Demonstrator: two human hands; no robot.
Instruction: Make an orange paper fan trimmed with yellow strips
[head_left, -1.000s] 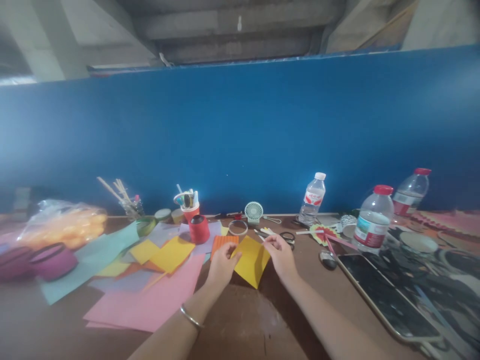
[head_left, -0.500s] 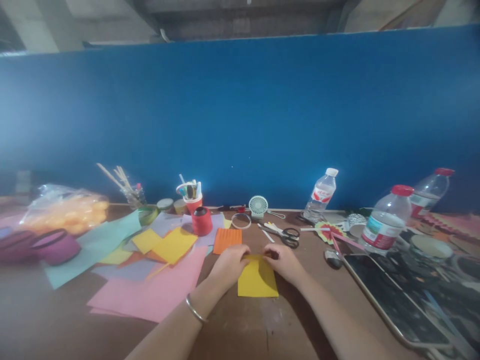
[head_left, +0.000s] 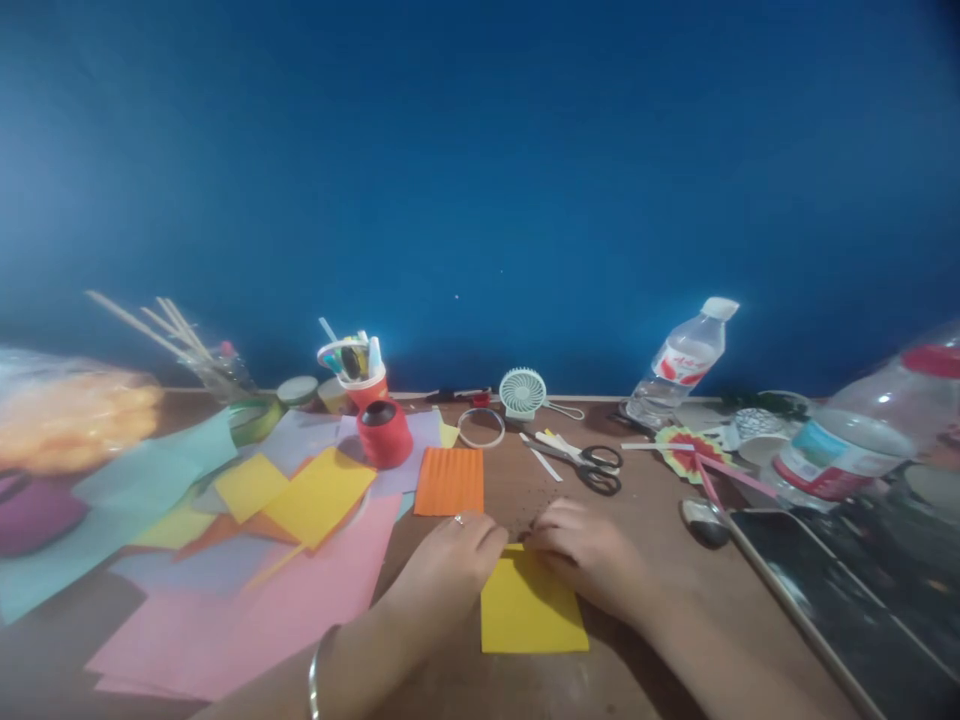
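A square of yellow paper (head_left: 532, 610) lies on the brown table in front of me. Its far edge is pinched at the left corner by my left hand (head_left: 454, 560), which wears a ring and a bracelet. At the right corner of the same edge, my right hand (head_left: 592, 555) has its fingers curled closed on the paper. The fingertips of both hands are partly hidden. Just beyond my left hand lies a pleated orange paper (head_left: 450, 481). Black-handled scissors (head_left: 585, 460) rest beyond my right hand.
Coloured paper sheets (head_left: 315, 500) spread to the left, near a red roll (head_left: 384, 434) and a pen cup (head_left: 363, 385). A small fan (head_left: 523, 392) stands at the back. On the right are a bottle (head_left: 682, 360), a larger bottle (head_left: 847, 440) and a dark tablet (head_left: 825, 600).
My view has tilted down and come closer to the table. Both hands still grip the far edge of the yellow paper, with the fingers now pressed lower and flatter.
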